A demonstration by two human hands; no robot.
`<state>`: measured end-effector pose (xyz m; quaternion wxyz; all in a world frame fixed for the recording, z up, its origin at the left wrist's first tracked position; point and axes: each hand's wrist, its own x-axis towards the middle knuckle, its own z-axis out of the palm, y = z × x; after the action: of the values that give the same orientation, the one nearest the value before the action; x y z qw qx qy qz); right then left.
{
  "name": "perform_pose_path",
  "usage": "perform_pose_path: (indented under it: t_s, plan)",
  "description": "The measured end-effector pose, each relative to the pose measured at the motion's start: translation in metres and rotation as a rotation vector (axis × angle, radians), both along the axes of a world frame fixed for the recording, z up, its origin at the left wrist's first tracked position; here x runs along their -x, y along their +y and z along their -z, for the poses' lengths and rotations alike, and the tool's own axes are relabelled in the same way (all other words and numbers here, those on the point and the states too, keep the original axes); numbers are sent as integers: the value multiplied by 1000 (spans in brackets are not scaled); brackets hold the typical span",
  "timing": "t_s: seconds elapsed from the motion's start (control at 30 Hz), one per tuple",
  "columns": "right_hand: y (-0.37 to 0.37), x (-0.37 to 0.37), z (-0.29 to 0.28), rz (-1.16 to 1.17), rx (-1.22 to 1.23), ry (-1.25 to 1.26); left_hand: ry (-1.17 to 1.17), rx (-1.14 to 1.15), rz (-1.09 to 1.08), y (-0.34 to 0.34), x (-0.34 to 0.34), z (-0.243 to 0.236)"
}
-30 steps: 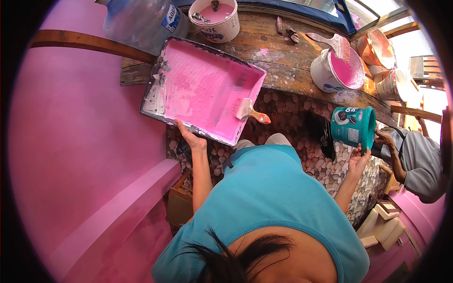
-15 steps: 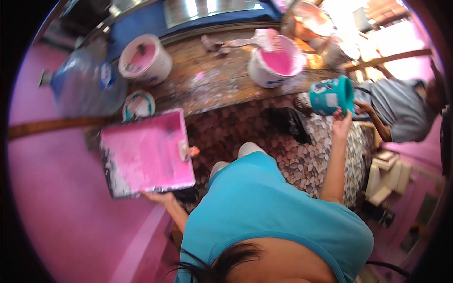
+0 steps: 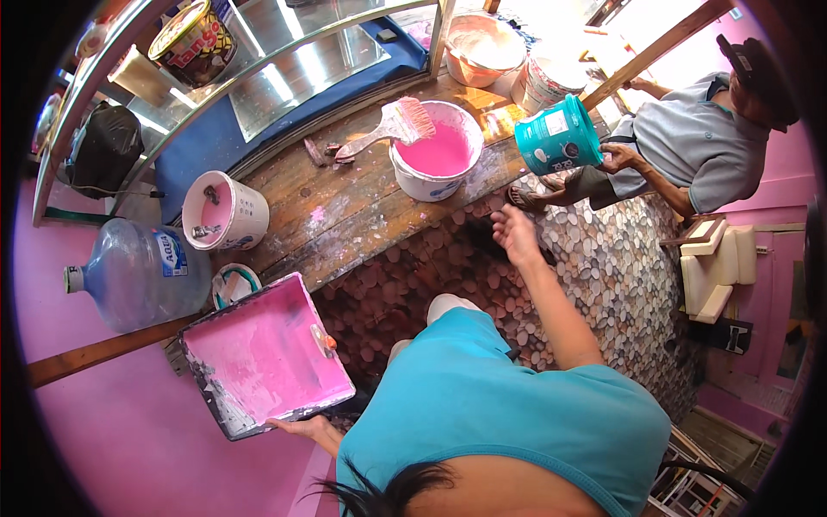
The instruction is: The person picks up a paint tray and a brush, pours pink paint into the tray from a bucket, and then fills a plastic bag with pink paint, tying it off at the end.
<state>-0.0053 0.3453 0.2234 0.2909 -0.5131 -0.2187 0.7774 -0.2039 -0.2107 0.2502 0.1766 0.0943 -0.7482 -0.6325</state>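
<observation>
Pebble-patterned floor [image 3: 594, 284] below, left hand [image 3: 306, 427] grips paint tray [image 3: 258, 349]; right hand [image 3: 517, 234], half-curled, empty, has released teal bucket [image 3: 558, 133].

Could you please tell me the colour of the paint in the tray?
Pink paint, clearest in the head view.

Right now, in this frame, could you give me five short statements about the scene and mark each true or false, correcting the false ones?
1. The left hand holds the paint tray. True.
2. The right hand grips the teal bucket. False: nothing shows in it; a co-worker's hand holds that bucket.
3. A broad brush rests across the rim of a white bucket. True.
4. The paint in the tray is green. False: it is pink.
5. The co-worker wears a dark cap. True.
</observation>
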Motion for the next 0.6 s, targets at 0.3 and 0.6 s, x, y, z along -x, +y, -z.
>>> perform_pose_path:
  t_s: [0.3, 0.6]
  plan:
    - [82, 31, -59, -154, -596, -112, -48, -226, -58, 52, -12, -42]
    - [335, 54, -17, -158, -158, -102, -137, -607, -128, 95, -10, -65]
